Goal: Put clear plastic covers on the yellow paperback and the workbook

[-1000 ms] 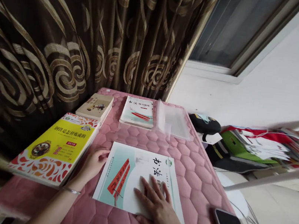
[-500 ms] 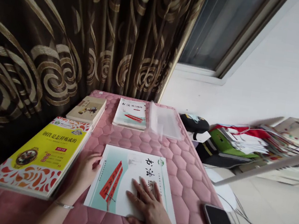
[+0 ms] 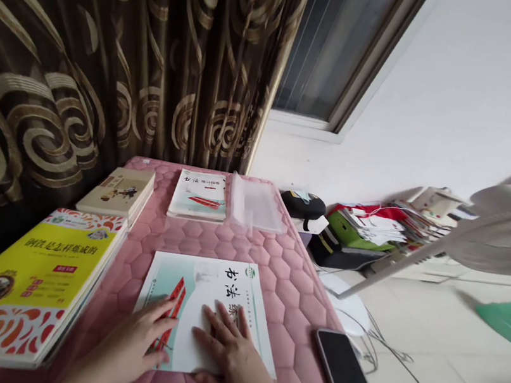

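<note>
A pink quilted pad is spread beside a brown swirl-patterned curtain. Near its far edge, a clear plastic sleeve is laid flat, its contents not made out, just beside a second calligraphy workbook. A white-and-teal calligraphy workbook is lying flat near the pad's near edge. Its cover is touched by the open left hand and right hand, fingers spread, nothing grasped. A yellow-covered book is placed to its left.
</note>
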`<move>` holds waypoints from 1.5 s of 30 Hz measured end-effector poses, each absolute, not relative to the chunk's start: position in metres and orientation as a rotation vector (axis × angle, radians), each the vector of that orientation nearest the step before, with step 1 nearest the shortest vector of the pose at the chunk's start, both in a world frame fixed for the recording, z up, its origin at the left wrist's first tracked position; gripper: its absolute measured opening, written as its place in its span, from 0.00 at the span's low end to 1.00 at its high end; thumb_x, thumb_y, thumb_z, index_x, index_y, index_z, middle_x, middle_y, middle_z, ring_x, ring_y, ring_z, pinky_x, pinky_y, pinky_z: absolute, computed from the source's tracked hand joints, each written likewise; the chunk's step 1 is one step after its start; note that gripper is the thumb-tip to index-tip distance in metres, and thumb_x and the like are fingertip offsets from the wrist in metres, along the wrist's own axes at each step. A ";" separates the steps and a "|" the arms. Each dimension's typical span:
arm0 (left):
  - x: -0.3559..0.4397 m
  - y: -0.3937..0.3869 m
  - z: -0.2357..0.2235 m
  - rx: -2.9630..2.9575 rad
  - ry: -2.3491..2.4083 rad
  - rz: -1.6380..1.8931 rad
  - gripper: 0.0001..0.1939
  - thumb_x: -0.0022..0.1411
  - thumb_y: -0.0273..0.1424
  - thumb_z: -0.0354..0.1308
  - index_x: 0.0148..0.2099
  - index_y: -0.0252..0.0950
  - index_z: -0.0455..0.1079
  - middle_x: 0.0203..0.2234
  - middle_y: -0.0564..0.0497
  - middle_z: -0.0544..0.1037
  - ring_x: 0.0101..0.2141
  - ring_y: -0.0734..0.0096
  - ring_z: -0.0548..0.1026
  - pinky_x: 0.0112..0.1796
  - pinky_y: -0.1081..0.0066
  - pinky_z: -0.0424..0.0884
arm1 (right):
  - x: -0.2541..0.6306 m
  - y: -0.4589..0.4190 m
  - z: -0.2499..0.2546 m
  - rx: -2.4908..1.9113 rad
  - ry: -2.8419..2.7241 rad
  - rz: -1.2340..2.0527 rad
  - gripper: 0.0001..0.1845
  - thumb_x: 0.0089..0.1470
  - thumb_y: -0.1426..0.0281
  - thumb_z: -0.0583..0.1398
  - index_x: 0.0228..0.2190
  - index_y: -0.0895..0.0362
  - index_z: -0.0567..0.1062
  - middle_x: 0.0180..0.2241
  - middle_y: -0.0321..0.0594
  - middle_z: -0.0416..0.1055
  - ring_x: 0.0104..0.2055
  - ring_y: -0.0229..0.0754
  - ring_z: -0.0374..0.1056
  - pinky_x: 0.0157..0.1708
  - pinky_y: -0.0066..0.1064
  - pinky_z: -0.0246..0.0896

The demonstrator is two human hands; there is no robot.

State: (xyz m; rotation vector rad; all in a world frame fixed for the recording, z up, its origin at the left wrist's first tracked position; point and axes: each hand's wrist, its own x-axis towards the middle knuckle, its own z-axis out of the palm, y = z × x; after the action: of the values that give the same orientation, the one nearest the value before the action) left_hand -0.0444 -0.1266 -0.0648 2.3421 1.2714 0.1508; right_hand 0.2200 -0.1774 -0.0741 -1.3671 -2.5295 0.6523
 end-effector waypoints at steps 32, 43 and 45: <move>-0.046 -0.128 -0.035 2.213 1.172 0.016 0.26 0.56 0.34 0.61 0.58 0.47 0.71 0.66 0.46 0.58 0.65 0.55 0.55 0.61 0.53 0.58 | 0.215 -0.174 -0.039 -1.413 -2.528 0.797 0.19 0.56 0.67 0.58 0.49 0.45 0.75 0.64 0.38 0.59 0.69 0.59 0.43 0.63 0.64 0.33; -0.052 -0.115 -0.047 2.023 1.151 0.361 0.08 0.57 0.33 0.59 0.35 0.43 0.80 0.53 0.46 0.77 0.55 0.57 0.73 0.54 0.61 0.68 | 0.208 -0.170 -0.048 -1.545 -2.271 0.635 0.14 0.62 0.71 0.55 0.27 0.54 0.77 0.30 0.37 0.77 0.39 0.42 0.73 0.48 0.34 0.62; -0.058 -0.112 -0.046 1.960 1.197 0.433 0.08 0.53 0.33 0.63 0.36 0.43 0.80 0.49 0.48 0.79 0.50 0.57 0.76 0.52 0.62 0.69 | 0.207 -0.167 -0.047 -1.664 -2.214 0.618 0.15 0.62 0.69 0.56 0.25 0.54 0.76 0.28 0.37 0.76 0.32 0.41 0.72 0.34 0.29 0.61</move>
State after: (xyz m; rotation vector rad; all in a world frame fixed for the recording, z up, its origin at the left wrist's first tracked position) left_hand -0.0579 -0.1118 -0.0456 1.9603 1.1966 0.4332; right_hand 0.2073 -0.1671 -0.0473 -1.6636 -2.2140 0.6181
